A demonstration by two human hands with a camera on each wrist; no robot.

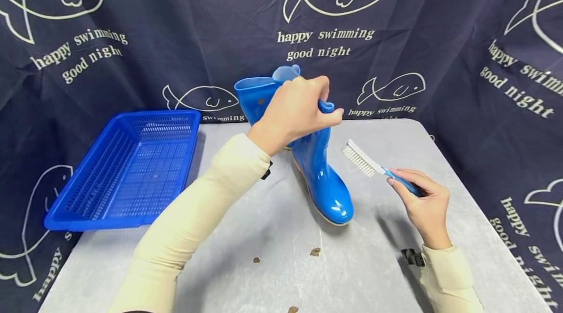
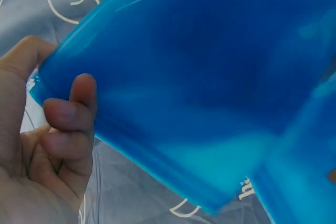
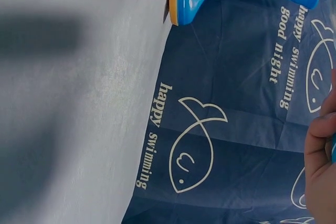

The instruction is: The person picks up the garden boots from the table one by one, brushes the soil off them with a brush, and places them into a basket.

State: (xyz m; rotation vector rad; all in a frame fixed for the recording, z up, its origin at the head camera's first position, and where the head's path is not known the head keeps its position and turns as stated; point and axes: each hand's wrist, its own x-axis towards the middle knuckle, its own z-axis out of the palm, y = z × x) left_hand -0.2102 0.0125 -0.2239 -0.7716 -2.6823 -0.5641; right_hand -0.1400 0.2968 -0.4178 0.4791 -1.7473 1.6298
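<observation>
A glossy blue rubber boot stands on the table, its toe towards me. My left hand grips its top rim; in the left wrist view the fingers curl at the edge of the shaft. Behind it to the left is a second blue boot with a brown spot on the shaft, partly hidden by my left hand. To the right, my right hand holds a scrub brush by its blue handle, white bristles facing down and left, apart from the boot.
A blue plastic basket sits at the table's left. Small brown bits lie on the grey table in front of the boot. Dark fish-print cloth hangs behind and along both sides.
</observation>
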